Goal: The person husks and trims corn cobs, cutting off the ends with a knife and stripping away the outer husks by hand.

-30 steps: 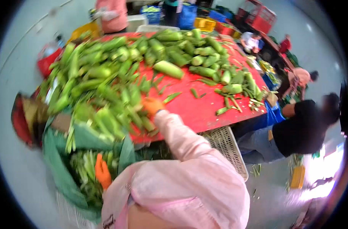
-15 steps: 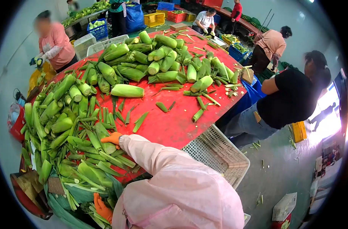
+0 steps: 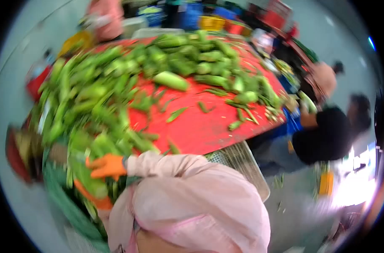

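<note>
Both of my hands wear orange gloves and meet around a green ear of corn [image 3: 85,176] at the lower left, above the green sack. My left hand [image 3: 92,197] curves along its lower side, fingers against the husk. From the right, my right hand [image 3: 107,166] closes on the leaves along its upper side; motion blur softens the fingertips. Behind them, a large heap of unhusked corn and loose husks [image 3: 95,90] spreads over the red table [image 3: 183,135]. One pale green ear [image 3: 171,80] lies apart near the table's middle.
The green sack [image 3: 59,189] hangs open at the table's near left corner. A white perforated crate [image 3: 246,164] stands at the near right edge. A person in black [image 3: 322,135] is at the right, and one in pink [image 3: 105,21] at the far left.
My right hand has left the husks on the table edge and moved toward me and left, beside my left hand. Both hands have come together on an ear. The view has tilted.
</note>
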